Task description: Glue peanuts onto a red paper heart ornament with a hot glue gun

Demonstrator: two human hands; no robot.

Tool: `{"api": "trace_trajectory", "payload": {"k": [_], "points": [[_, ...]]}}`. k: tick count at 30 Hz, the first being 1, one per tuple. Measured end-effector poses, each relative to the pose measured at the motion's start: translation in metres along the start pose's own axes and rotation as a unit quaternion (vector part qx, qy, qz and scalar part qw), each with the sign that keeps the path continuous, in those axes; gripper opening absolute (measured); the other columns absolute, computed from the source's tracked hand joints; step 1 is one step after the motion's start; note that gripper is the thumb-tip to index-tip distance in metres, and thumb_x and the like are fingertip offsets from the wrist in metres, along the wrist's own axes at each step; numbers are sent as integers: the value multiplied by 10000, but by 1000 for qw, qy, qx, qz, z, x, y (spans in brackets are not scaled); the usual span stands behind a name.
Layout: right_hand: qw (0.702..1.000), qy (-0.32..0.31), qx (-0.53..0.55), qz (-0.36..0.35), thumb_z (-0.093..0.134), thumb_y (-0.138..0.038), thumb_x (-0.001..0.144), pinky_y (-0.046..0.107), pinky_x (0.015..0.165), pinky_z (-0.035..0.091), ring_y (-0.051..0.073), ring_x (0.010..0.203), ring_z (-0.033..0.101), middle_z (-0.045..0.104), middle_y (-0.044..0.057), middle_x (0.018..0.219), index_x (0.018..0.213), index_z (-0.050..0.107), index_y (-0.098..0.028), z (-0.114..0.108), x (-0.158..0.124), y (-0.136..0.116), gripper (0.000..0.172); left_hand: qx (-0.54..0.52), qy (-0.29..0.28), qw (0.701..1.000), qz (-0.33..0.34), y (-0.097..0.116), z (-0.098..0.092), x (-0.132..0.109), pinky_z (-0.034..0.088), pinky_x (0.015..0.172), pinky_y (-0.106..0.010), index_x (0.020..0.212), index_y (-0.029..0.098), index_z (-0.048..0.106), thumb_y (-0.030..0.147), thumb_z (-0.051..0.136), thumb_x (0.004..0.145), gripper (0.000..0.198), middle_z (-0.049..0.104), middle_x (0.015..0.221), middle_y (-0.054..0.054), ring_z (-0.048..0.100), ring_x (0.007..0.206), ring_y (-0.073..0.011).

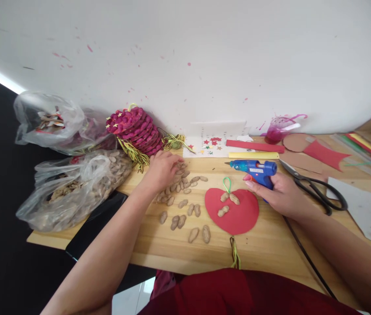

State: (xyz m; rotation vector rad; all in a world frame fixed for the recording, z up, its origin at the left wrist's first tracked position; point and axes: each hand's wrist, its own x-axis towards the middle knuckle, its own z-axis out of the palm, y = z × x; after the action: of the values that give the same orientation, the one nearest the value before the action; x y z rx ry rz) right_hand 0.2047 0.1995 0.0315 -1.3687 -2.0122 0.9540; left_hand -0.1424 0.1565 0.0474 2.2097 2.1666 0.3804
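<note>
My right hand (283, 194) grips a blue hot glue gun (258, 170) by its handle, nozzle pointing left. Just below the nozzle lies a red paper shape (213, 205) with a green loop (227, 183) at its top and a yellow-and-dark yarn tassel (235, 253) below. Three peanuts (223, 211) rest on it; whether they are stuck down I cannot tell. My left hand (164, 168) reaches over a pile of peanuts (178, 186), fingers bent but apart, fingertips at the nuts. Several single peanuts (193, 235) lie between the pile and the red shape.
Clear bags (70, 197) and a stack of purple peanut-covered pieces (136, 131) stand left. Star stickers (213, 142), paper strips (254, 146) and a purple-stained cup (275, 129) line the wall. Black-handled scissors (319, 188) lie beyond my right hand; the cord (306, 253) runs below it.
</note>
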Motion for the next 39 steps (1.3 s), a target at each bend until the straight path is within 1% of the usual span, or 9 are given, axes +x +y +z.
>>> {"api": "trace_trajectory", "payload": {"k": [2, 5, 10, 15, 22, 28, 32, 35, 39], "points": [[1000, -5, 3, 6, 704, -558, 815, 459, 883, 591, 327, 923, 765, 827, 71, 942, 936, 809, -225, 0, 0, 0, 370, 6, -20, 1000, 16, 3, 0, 3, 451, 986, -498, 1194, 269, 796, 133, 652, 888, 364, 744, 1168, -115, 591, 1187, -355], [1000, -7, 8, 7, 700, -555, 829, 455, 872, 582, 328, 939, 763, 829, 66, 969, 954, 806, -229, 0, 0, 2, 366, 14, -39, 999, 20, 7, 1, 8, 433, 980, -496, 1123, 283, 818, 146, 663, 894, 308, 748, 1140, -108, 585, 1196, -357], [1000, -5, 7, 5, 708, -559, 818, 441, 832, 583, 322, 899, 760, 823, 56, 928, 914, 798, -236, 0, 0, 1, 349, 13, -27, 1000, 4, 8, 1, 10, 433, 957, -470, 949, 238, 813, 234, 706, 906, 115, 784, 1043, -96, 630, 1118, -338], [1000, -4, -1, 0, 704, -559, 818, 441, 847, 575, 318, 898, 758, 822, 53, 921, 895, 791, -240, -1, 0, -2, 340, -15, -3, 1000, -19, 3, -3, 7, 450, 941, -451, 977, 243, 807, 234, 642, 949, 168, 819, 1019, -73, 675, 1027, -313], [1000, -3, -9, 9, 704, -563, 833, 428, 825, 585, 312, 891, 755, 822, 58, 938, 945, 802, -225, 0, 0, 3, 369, -17, 5, 999, -41, 10, 4, 5, 427, 972, -475, 1023, 244, 806, 240, 727, 871, 172, 819, 921, -63, 675, 1052, -333], [1000, -2, 8, -3, 707, -539, 834, 424, 836, 580, 309, 894, 753, 815, 53, 928, 940, 800, -231, 0, -1, 2, 338, -45, 20, 996, -71, 4, 0, 5, 477, 886, -414, 996, 235, 821, 305, 599, 967, 235, 821, 920, -70, 707, 886, -275], [1000, -2, 3, -8, 702, -529, 834, 413, 819, 578, 303, 880, 753, 815, 54, 919, 919, 798, -233, 0, 0, -1, 323, -60, 20, 997, -40, -4, -4, 2, 472, 986, -447, 977, 240, 826, 234, 628, 912, 209, 821, 1049, -73, 677, 1054, -303], [1000, -2, -6, -7, 692, -543, 839, 400, 787, 572, 293, 854, 748, 812, 48, 894, 915, 802, -229, 0, 0, -1, 341, -68, 4, 998, 4, -6, -1, 1, 429, 1081, -490, 1100, 247, 808, 186, 670, 854, 289, 799, 1191, -70, 627, 1188, -320], [1000, -2, -14, 0, 700, -562, 838, 389, 750, 573, 281, 820, 738, 802, 37, 844, 900, 803, -230, 0, 0, 2, 353, -57, -18, 998, 26, -5, 3, 1, 421, 1074, -511, 1204, 251, 778, 152, 643, 849, 394, 795, 1193, -70, 608, 1199, -327]]}}
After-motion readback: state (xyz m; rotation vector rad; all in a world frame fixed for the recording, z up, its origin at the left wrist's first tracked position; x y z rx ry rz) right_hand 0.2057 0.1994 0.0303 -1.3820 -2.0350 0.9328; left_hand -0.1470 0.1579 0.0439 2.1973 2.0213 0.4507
